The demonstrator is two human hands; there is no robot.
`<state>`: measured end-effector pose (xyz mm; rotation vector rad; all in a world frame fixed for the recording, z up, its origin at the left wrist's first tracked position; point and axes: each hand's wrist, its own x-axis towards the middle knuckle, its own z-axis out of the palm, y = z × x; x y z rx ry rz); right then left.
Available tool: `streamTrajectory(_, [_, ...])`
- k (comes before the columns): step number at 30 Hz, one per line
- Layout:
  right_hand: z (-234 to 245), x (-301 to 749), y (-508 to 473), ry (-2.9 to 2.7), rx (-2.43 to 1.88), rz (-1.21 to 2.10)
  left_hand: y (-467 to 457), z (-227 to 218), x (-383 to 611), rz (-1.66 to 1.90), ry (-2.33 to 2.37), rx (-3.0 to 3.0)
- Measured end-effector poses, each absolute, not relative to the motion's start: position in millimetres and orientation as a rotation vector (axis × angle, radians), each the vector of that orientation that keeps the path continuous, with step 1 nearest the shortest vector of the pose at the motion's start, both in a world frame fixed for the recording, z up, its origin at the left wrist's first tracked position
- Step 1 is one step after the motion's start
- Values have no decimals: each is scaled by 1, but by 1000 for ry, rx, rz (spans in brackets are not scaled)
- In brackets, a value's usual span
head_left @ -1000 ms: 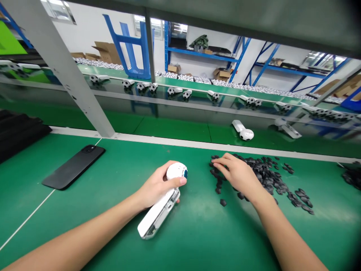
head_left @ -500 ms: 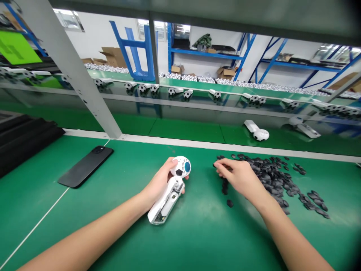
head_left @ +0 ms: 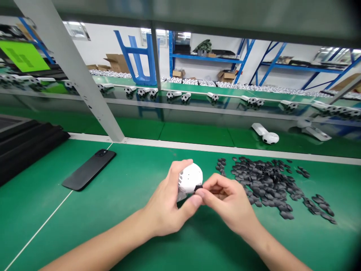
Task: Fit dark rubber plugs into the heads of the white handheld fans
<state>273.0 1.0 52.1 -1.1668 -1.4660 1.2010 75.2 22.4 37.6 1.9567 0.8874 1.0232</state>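
My left hand (head_left: pixel 169 199) is closed around a white handheld device with a round, football-patterned head (head_left: pixel 192 177). The head's plain white side with small holes faces up, and the hand hides most of the handle. Against the head's lower right edge, my right hand (head_left: pixel 229 199) pinches a small black plastic piece (head_left: pixel 198 187) between thumb and fingertips. The two thumbs nearly meet there. To the right of my right hand, a loose pile of similar black pieces (head_left: pixel 267 180) is spread over the green table (head_left: pixel 135 233).
A black phone (head_left: pixel 88 170) lies at the left, near black ridged material (head_left: pixel 28 146). Behind a pale rail, another white device (head_left: pixel 265 133) rests on the green conveyor belt. A grey post (head_left: pixel 84 82) rises at left. Further back stand a blue stool (head_left: pixel 138 56) and rows of similar devices.
My right hand has moved left from the pile to the device with a black piece. My left hand has turned the device over, so its opened handle and blue disc no longer show.
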Motion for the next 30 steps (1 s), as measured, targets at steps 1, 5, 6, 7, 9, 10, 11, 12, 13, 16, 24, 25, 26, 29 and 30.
streamTrajectory(1, [52,272,0,-1484,-1188,1169,23,36,77,1009,897,1988])
streamTrajectory(5, [52,272,-2,-1491,-1254,1094,25,31,81,981,950,2045])
streamTrajectory(6, [52,272,-2,-1492,-1267,1078,25,31,81,979,958,2051])
streamTrajectory(7, [52,273,-2,-1496,-1279,1062,26,30,82,972,966,2057])
streamTrajectory(9, [51,274,0,-1494,-1291,1038,27,29,82,958,984,2069])
streamTrajectory(10, [51,275,1,-1476,-1286,1021,28,29,83,951,990,2078])
streamTrajectory(11, [50,275,2,-1449,-1273,1012,29,29,83,943,992,2089])
streamTrajectory(12, [50,276,4,-1414,-1249,1020,29,29,83,936,987,2102])
streamTrajectory(13, [49,276,5,-1382,-1210,1055,30,29,83,929,975,2117])
streamTrajectory(16, [45,278,7,-1321,-1060,1262,29,28,83,929,921,2157])
streamTrajectory(24, [41,278,10,-1335,-945,1326,32,25,81,1028,797,2186])
streamTrajectory(25, [42,281,14,-1377,-945,1319,33,28,81,1021,828,2168])
streamTrajectory(26, [43,286,18,-1425,-957,1295,33,31,80,998,883,2132])
streamTrajectory(29, [46,313,36,-1554,-1108,1043,36,41,74,873,1036,2015])
streamTrajectory(30, [45,326,42,-1591,-1197,893,37,43,72,841,1050,2004])
